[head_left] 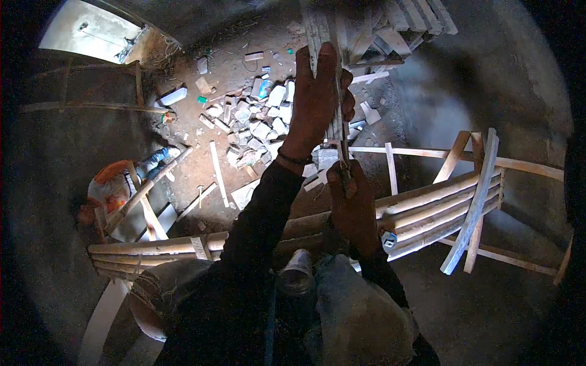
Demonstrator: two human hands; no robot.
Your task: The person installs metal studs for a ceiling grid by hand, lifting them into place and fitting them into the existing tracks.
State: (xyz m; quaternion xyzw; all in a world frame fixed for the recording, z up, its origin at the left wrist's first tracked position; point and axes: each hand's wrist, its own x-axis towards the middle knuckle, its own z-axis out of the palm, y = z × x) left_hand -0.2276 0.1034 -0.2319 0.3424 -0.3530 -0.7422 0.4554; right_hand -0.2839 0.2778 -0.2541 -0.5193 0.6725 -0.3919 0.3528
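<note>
A long, narrow, pale-streaked wooden board (318,30) runs upright in front of me, out past the top of the view. My left hand (312,94) is wrapped round it high up, with the thumb along its face. Lower down, my right hand (354,204) closes on the thin bottom end of the same board. Beneath my hands, several round poles (436,210) are laid side by side as a platform. On them, just right of my right hand, sits a small blue-and-white object (389,240), its kind unclear. A pale cylindrical container (298,268) is close to my body.
Broken masonry rubble (262,122) is heaped on the floor below. A person (119,186) in orange and white is down at the left, beside slanting poles. Loose planks (476,201) lean across the platform's right end. A wooden stand (390,33) is at the upper right.
</note>
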